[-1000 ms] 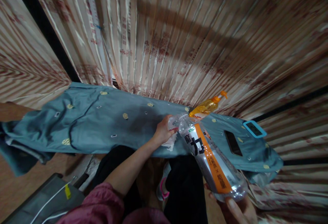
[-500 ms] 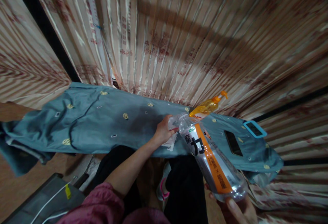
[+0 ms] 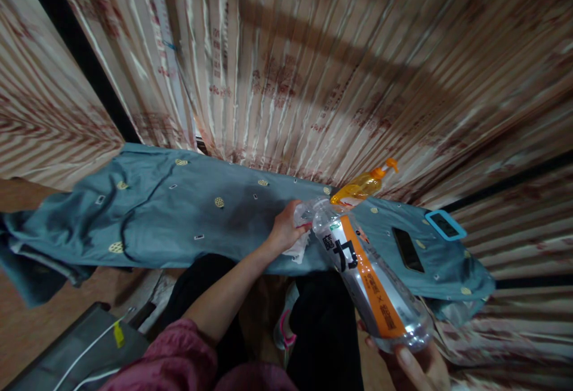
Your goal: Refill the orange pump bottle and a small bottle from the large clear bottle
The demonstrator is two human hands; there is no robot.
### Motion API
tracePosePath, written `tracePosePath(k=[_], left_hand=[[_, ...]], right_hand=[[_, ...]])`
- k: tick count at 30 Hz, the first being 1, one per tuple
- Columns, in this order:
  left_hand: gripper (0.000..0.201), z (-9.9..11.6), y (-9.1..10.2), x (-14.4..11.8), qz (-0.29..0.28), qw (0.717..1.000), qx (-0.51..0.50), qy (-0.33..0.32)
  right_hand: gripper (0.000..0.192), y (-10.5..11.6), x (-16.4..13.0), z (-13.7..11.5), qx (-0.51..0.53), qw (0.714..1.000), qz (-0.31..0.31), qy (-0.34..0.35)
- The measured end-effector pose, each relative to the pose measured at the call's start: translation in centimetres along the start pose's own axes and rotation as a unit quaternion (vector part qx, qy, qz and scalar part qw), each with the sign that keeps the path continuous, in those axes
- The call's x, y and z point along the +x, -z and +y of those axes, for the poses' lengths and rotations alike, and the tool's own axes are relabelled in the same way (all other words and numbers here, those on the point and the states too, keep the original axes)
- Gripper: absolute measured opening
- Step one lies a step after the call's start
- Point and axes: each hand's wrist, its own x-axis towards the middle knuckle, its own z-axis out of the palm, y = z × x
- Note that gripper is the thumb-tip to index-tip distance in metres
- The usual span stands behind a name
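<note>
A large clear plastic bottle [image 3: 371, 283] with a silver and orange label lies tilted in front of me, its neck end toward the upper left. My right hand [image 3: 414, 364] grips it around the base, thumb on the near side. At the neck end, my left hand [image 3: 286, 227] is closed around a clear plastic piece [image 3: 307, 212]; whether this is part of the bottle or separate, I cannot tell. Crumpled white tissue [image 3: 298, 251] shows below the left hand. Just beyond the neck is an amber pump bottle [image 3: 358, 189] with an orange pump head.
A teal cloth [image 3: 170, 224] with pineapple prints covers the long narrow surface. On its right part lie a dark phone [image 3: 407, 250] and a blue-framed device [image 3: 445, 225]. Pleated patterned curtains [image 3: 286, 68] hang behind. A grey box [image 3: 67, 349] with white cables stands at lower left.
</note>
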Motion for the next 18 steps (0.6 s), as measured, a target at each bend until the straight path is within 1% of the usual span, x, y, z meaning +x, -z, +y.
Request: tracePosePath(k=[5, 8, 12, 18], left_hand=[[0.055, -0.10, -0.01, -0.02, -0.002, 1.000, -0.004, -0.005], [0.056, -0.15, -0.03, 0.01, 0.002, 1.000, -0.006, -0.006], [0.054, -0.16, -0.05, 0.01, 0.003, 1.000, -0.009, -0.007], [0.055, -0.14, -0.04, -0.01, 0.006, 1.000, -0.006, -0.006]], right_hand=[[0.069, 0.43, 0.25, 0.28, -0.018, 1.000, -0.018, 0.004], [0.072, 0.40, 0.28, 0.29, -0.015, 1.000, -0.008, 0.002], [0.081, -0.09, 0.08, -0.11, 0.002, 1.000, 0.001, -0.010], [0.065, -0.30, -0.03, -0.15, 0.002, 1.000, -0.003, 0.002]])
